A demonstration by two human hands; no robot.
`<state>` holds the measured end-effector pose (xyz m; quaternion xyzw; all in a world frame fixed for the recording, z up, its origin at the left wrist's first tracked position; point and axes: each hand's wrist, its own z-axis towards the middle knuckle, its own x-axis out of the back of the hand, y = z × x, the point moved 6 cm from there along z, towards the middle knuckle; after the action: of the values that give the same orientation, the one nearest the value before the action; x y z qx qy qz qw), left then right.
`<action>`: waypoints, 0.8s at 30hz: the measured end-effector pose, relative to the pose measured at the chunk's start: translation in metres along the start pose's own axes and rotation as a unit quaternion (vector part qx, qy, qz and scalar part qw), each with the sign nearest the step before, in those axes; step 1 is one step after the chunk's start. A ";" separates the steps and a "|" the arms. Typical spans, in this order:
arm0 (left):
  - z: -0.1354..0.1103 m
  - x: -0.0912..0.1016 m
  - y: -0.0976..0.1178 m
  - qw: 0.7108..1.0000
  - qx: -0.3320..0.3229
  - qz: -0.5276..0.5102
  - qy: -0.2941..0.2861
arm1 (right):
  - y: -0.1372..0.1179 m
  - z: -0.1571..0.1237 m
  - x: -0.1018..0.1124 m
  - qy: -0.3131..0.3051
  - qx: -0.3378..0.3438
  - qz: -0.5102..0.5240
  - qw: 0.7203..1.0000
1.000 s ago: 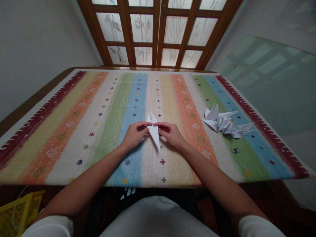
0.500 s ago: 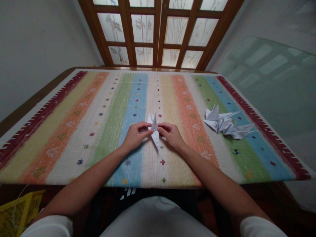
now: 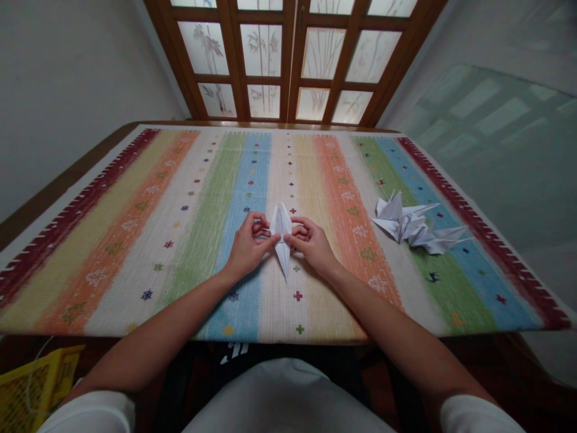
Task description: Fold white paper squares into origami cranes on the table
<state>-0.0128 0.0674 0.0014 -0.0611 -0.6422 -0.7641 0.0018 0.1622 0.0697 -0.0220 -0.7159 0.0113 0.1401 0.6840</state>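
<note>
A folded white paper piece (image 3: 281, 231) stands in the middle of the striped cloth, its long point aimed toward me. My left hand (image 3: 249, 248) pinches its left side between thumb and curled fingers. My right hand (image 3: 312, 245) pinches its right side the same way. The fingers hide part of the paper's edges. To the right, apart from both hands, lie folded paper cranes (image 3: 408, 225) in a loose overlapping heap.
The table is covered by a woven cloth (image 3: 135, 282) with coloured stripes and small motifs. A wooden door (image 3: 288, 60) with frosted panes stands beyond it, a glass pane (image 3: 496, 150) at right. A yellow crate (image 3: 36, 388) sits low at left.
The paper's upper part has risen and closed into a narrower upright shape. Both hands have curled around its sides. The cranes have not moved.
</note>
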 end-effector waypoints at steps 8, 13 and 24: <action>-0.005 -0.007 0.012 0.991 -0.085 0.092 -0.041 | -0.014 -0.010 -0.005 0.032 0.091 -0.117 0.989; -0.004 -0.006 0.015 0.987 -0.106 0.105 -0.052 | -0.038 -0.024 -0.015 0.018 0.225 -0.281 0.933; 0.002 -0.001 -0.004 0.997 0.043 -0.014 -0.056 | -0.046 -0.034 -0.022 -0.073 0.339 -0.378 0.858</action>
<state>-0.0124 0.0703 -0.0027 -0.0942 -0.6743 -0.7312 -0.0422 0.1573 0.0354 0.0287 -0.3763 -0.2638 -0.0900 0.8836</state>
